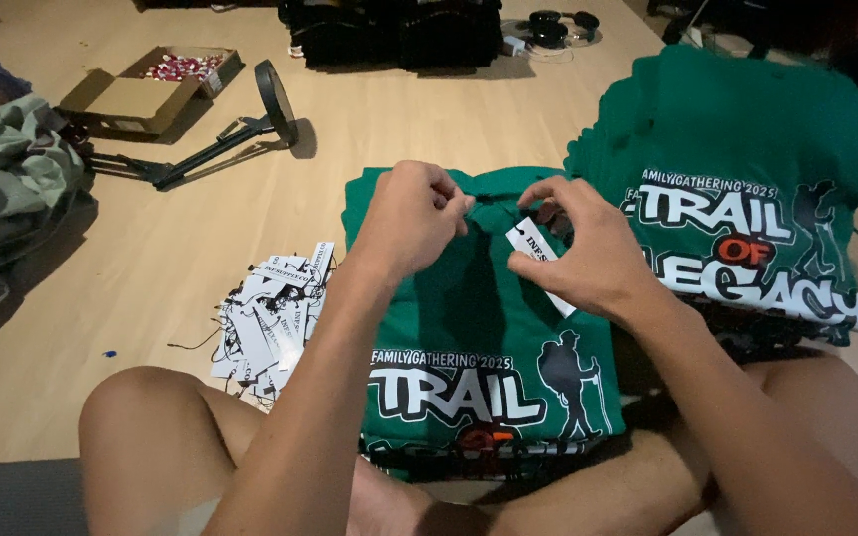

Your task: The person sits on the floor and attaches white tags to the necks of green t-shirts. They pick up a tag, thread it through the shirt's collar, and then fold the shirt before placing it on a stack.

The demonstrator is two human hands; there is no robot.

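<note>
A small white rectangular paper hang tag [538, 260] with black print sits at the collar of a folded green cotton T-shirt [479, 328] that lies across the seated person's lap, in the near middle of the wooden floor [151, 298]. The right hand [588, 253] pinches the tag between thumb and forefinger, the other fingers curled in above it; the left hand [411, 220] is closed, its fingertips pressed together on what looks like a thin black string [494, 201] running from the collar, though the string is too fine to be sure of. The tag appears light and a little stiff, easily creased or torn at its hole, so a grip by its flat faces near the string end seems safest; the shirt is soft and limp and would slump if lifted by one edge. To the left of the shirt lies a loose heap of white paper tags with black strings [270, 323]. To the right, touching the lap, rises a stack of folded green printed T-shirts [737, 199]. Farther left on the floor are an open brown cardboard box holding small red and white items [146, 89] and a black metal stand with a round base [230, 134]; at the far left edge, crumpled grey-green cloth [12, 189]. Dark folded garments [399, 35] and black headphones [558, 25] lie at the far side.
</note>
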